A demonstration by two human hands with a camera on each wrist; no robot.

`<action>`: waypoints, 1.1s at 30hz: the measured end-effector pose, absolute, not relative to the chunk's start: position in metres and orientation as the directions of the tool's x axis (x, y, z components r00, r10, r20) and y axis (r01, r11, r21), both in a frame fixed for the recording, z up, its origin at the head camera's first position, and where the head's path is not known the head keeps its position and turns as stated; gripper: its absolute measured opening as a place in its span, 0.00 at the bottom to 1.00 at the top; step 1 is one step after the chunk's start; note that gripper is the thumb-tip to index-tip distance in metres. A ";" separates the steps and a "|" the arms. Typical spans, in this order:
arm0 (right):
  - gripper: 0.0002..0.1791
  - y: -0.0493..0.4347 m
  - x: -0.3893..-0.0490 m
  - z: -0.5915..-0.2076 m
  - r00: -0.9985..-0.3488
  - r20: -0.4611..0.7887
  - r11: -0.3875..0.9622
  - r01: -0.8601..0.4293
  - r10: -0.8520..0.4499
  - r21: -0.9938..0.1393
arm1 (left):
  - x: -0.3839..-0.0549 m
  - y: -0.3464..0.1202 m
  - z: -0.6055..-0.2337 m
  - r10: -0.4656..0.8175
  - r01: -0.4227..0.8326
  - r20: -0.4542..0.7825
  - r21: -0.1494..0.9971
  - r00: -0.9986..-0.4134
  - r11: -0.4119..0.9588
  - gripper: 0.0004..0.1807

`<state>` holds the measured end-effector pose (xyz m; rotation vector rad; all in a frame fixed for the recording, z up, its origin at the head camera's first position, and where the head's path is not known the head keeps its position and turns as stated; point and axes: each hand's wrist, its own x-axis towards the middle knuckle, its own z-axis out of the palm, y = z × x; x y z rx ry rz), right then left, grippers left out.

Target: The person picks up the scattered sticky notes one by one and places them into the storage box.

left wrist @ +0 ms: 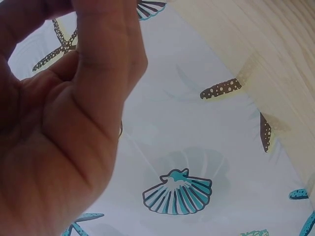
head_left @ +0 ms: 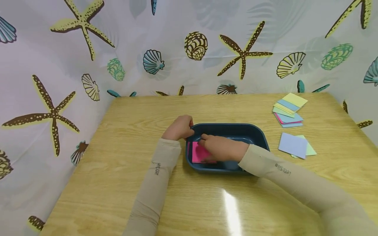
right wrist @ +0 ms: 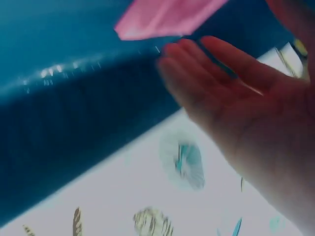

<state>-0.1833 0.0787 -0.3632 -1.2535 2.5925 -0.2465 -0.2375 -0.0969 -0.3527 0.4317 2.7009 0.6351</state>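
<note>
A dark blue plastic bin (head_left: 227, 171) stands on the table. My left hand (head_left: 178, 127) grips its rim at the back left corner, fingers curled in the left wrist view, where the bin itself is out of sight. Inside the bin's left end lies a pink square of paper (head_left: 197, 153), like a sticky note, with another pink strip (head_left: 189, 148) beside it against the wall. My right hand (head_left: 222, 147) reaches into the bin over the pink square. In the right wrist view its fingers (right wrist: 197, 69) are fairly straight, close to the pink paper (right wrist: 170, 19).
A fanned stack of yellow, blue, green and pink paper squares (head_left: 288, 109) lies at the table's back right. Nearer, a lavender square (head_left: 292, 145) overlaps a pale green one (head_left: 310, 150). A shell-patterned cloth (head_left: 174, 29) hangs behind the wooden table (head_left: 133, 131).
</note>
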 end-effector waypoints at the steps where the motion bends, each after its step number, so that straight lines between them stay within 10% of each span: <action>1: 0.27 0.083 -0.182 -0.358 -0.600 -0.109 0.603 -0.744 -0.792 -0.288 | -0.237 -0.096 -0.352 0.362 0.215 -0.246 0.474 -0.899 0.854 0.05; 11: 0.12 0.180 -0.182 -0.315 -0.712 0.375 0.562 -0.700 -0.594 -0.440 | -0.235 -0.094 -0.352 0.381 0.244 -0.218 0.473 -0.898 0.846 0.04; 17: 0.21 0.253 -0.186 -0.330 -0.890 0.083 0.809 -0.442 -0.447 -0.388 | -0.235 -0.095 -0.353 0.372 0.227 -0.225 0.486 -0.901 0.844 0.03; 22: 0.29 0.295 -0.190 -0.359 -0.910 -0.208 0.905 -0.285 -0.359 -0.316 | -0.233 -0.097 -0.352 0.365 0.212 -0.236 0.493 -0.901 0.844 0.04; 33: 0.43 0.321 -0.185 -0.384 -0.913 -0.277 0.922 -0.202 -0.300 -0.331 | -0.233 -0.096 -0.348 0.375 0.214 -0.241 0.505 -0.895 0.836 0.04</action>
